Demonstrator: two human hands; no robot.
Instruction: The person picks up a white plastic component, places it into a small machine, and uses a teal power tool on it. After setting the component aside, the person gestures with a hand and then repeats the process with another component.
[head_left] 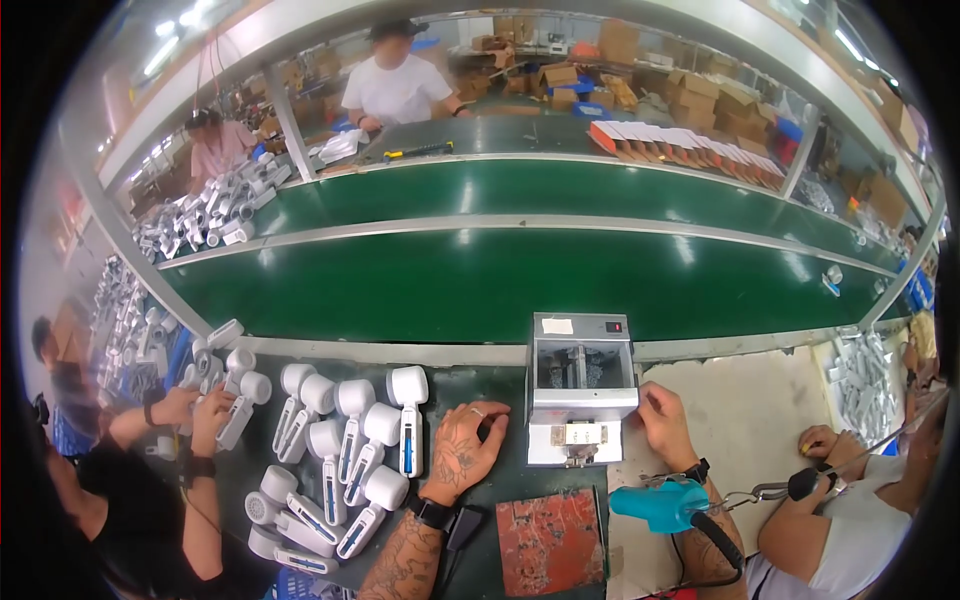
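My left hand [468, 447] rests on the green worktop, fingers loosely curved with a gap to the thumb and nothing in them. A ring and a dark wristband show on it. To its right stands a grey box-shaped screw feeder [583, 400] with a see-through window. My right hand [664, 428] lies against or close beside the feeder's right side, fingers loosely bent, holding nothing that I can see. Over my right forearm hangs a teal electric screwdriver [655, 505]. Several white handheld shower heads [408, 415] with blue inserts lie left of my left hand.
A worn red mat [550, 543] lies before the feeder. Beyond the worktop run a metal rail and a green conveyor belt [420, 280]. Co-workers sit close on both sides; the left one's hands [205, 415] touch shower heads. Grey-white parts [865, 375] are heaped at right.
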